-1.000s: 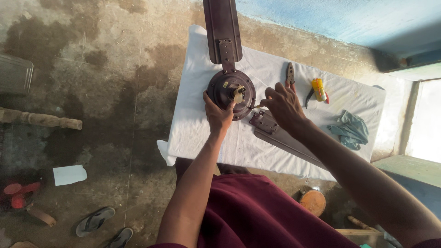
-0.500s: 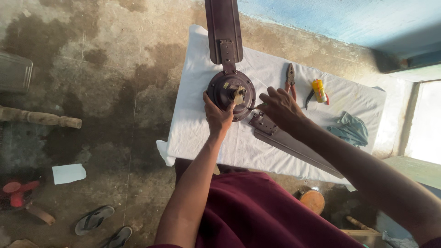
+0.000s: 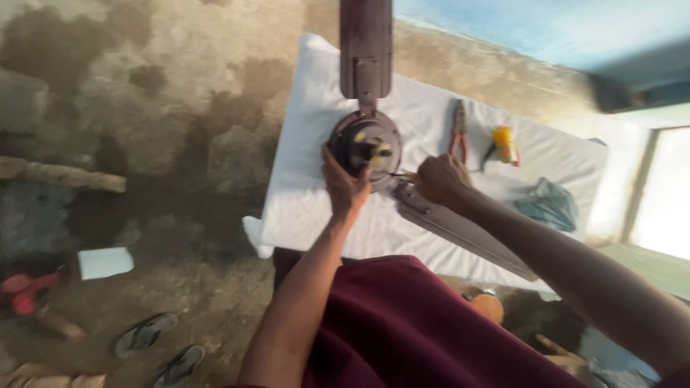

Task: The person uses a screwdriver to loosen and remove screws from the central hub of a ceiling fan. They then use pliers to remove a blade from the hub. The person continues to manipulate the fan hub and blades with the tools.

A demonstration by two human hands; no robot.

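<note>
The left hand point(image 3: 343, 188) rests against the near edge of the brown ceiling-fan motor housing point(image 3: 365, 140), fingers spread over its rim and partly closed on it, as it did half a second ago; the housing has not moved on the white cloth point(image 3: 302, 208). The right hand point(image 3: 442, 179) has changed: a second ago its fingers were open and splayed above the near blade root, and they are now curled into a closed fist around a thin tool whose tip point(image 3: 399, 174) points toward the hub; the tool's kind cannot be made out through the blur. Judged from this, the person has passed from steadying the fan to working at the hub end of the near fan blade point(image 3: 460, 230), which runs out beneath and behind the right fingers. Beyond the right knuckles lie red-handled pliers point(image 3: 458, 133) and a yellow tool point(image 3: 504, 144), untouched, with a grey rag point(image 3: 548, 205) off to their right. The far fan blade point(image 3: 365, 47) extends away beyond the left fingertips.
</note>
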